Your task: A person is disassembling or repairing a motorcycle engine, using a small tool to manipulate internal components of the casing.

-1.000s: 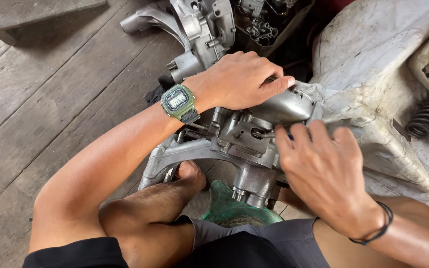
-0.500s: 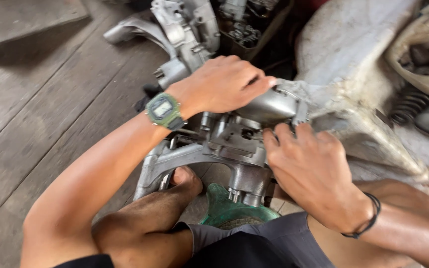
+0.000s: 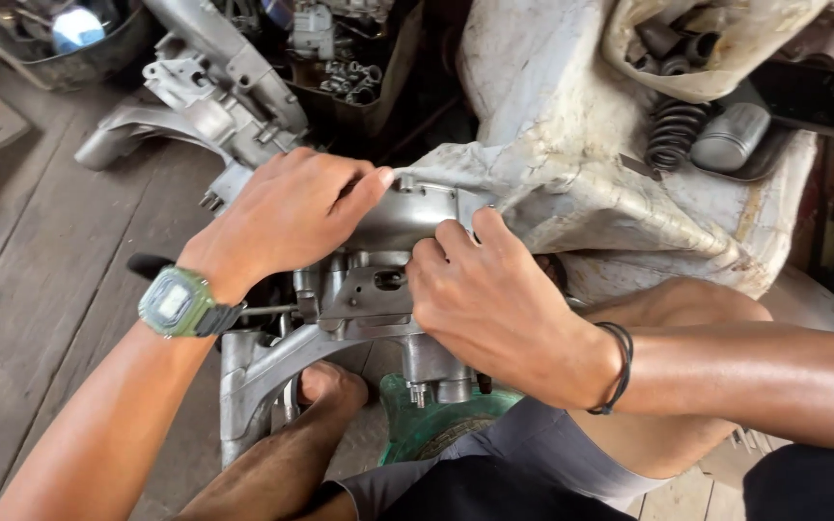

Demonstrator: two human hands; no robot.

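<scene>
— On the wooden floor [image 3: 41, 280], what is being held?

— A grey metal engine casing [image 3: 359, 289] is seen standing between the person's knees, with a bare foot [image 3: 330, 386] set against its lower arm. Both hands are laid on its upper part.

— How is the left hand [image 3: 291, 217] placed?

— It is spread flat over the rounded cover at the top of the casing, fingers pressed down onto the metal. A green digital watch [image 3: 176, 302] is worn on that wrist.

— And the right hand [image 3: 485, 299]?

— It is curled against the casing just below the left hand, fingertips bent in toward the metal. Whether anything small is pinched there cannot be told; the fingertips are hidden by the knuckles. A black cord bracelet [image 3: 615, 371] is worn on that wrist.

— What is found around it?

— A stained white sack [image 3: 581, 193] is seen just behind the casing, touching its top. A dark coil spring [image 3: 673, 130] and a grey cylinder [image 3: 731, 140] are rested on the sack. A second casing [image 3: 214, 96] is laid on the floor further back, at the left.
</scene>
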